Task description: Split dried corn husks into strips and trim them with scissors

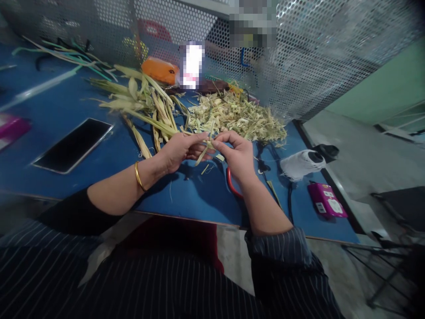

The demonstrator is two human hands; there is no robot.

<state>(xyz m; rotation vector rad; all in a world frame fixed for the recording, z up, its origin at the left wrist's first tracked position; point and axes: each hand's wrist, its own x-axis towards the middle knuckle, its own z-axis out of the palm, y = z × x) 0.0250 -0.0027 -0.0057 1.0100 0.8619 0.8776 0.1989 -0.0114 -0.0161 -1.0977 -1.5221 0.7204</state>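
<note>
Between my two hands is a small piece of pale corn husk (pixel 201 157), its narrow strips sticking out up and down. My left hand (pixel 179 149) pinches it from the left, with the thumb on top and the other fingers curled below. From the right, my right hand (pixel 236 153) grips the same piece between thumb and forefinger. Long dried corn husks (pixel 162 110) lie just beyond my left hand. Behind my right hand spreads a heap of small husk scraps (pixel 232 116). A red curved handle (pixel 231 184) shows partly under my right wrist.
A dark-screened phone (pixel 75 146) lies left on the blue table (pixel 199 199). To the right are a white thread spool (pixel 300 165) and a purple packet (pixel 327 201). An orange bag (pixel 159 71) and a perforated metal panel (pixel 299 66) stand at the back.
</note>
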